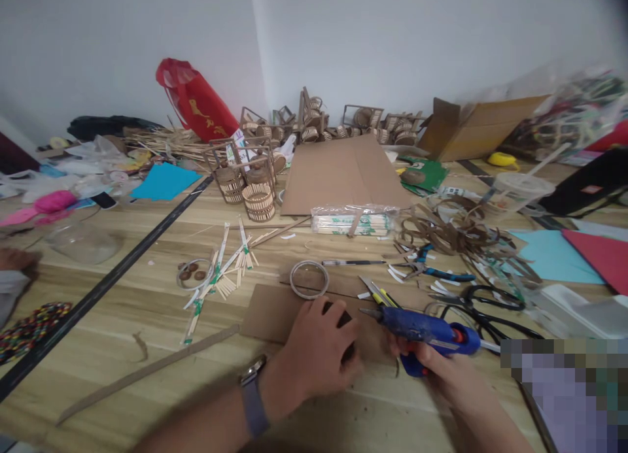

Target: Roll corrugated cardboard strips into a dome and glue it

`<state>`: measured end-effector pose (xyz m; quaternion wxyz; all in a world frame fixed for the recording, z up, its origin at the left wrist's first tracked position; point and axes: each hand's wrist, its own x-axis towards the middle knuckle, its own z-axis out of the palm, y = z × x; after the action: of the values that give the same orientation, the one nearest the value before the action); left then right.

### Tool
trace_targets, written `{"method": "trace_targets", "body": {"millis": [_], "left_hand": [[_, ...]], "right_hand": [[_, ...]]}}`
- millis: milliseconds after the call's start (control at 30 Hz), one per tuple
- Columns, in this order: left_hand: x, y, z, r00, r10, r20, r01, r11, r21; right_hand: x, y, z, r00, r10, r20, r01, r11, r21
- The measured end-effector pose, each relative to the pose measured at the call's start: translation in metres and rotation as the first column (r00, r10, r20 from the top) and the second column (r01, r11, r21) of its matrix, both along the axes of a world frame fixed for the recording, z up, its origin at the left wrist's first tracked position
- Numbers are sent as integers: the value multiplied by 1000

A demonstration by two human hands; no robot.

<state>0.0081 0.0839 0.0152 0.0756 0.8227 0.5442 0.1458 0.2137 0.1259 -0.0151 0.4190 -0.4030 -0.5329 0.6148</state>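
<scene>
My right hand [436, 368] is wrapped round the handle of a blue hot glue gun [417, 327], whose nozzle points left toward my other hand. The fingers of my left hand [316, 352], with a watch on its wrist, curl round a small dark brown piece [347, 319]; its shape is mostly hidden. Beneath my left hand lies a strip of brown cardboard [267, 312]. A roll of clear tape [309, 280] rests just beyond my left fingertips. The yellow utility knife [380, 293] lies close to the glue gun's nozzle.
Black scissors [490, 299] and blue-handled pliers [432, 270] lie right. Split chopsticks [226, 283] lie left, near several brown discs [192, 270]. Small wooden buckets [258, 201] and a cardboard sheet [343, 172] stand farther back. Another person's hand [17, 259] is at the left edge.
</scene>
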Motion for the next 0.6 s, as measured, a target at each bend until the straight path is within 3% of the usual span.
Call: {"method": "trace_targets", "body": {"millis": [200,367,467,600], "left_hand": [[14,15,-17,992,-66,-107,69,997,19],[16,16,-35,991,-85,-98,93,992,84],[7,15,-34,995,-84,-55,91,987,133],[-11,19,-18,998,22,52,-33,978,207]], "right_hand": [[-4,-1,9,1000,-23,-15,23,1000,16],[-4,-1,12,999,-51,-17,51,999,9],[-3,0,10,998,-49,-29,49,999,8],[-1,2,4,998,-44,-53,47,998,47]]}}
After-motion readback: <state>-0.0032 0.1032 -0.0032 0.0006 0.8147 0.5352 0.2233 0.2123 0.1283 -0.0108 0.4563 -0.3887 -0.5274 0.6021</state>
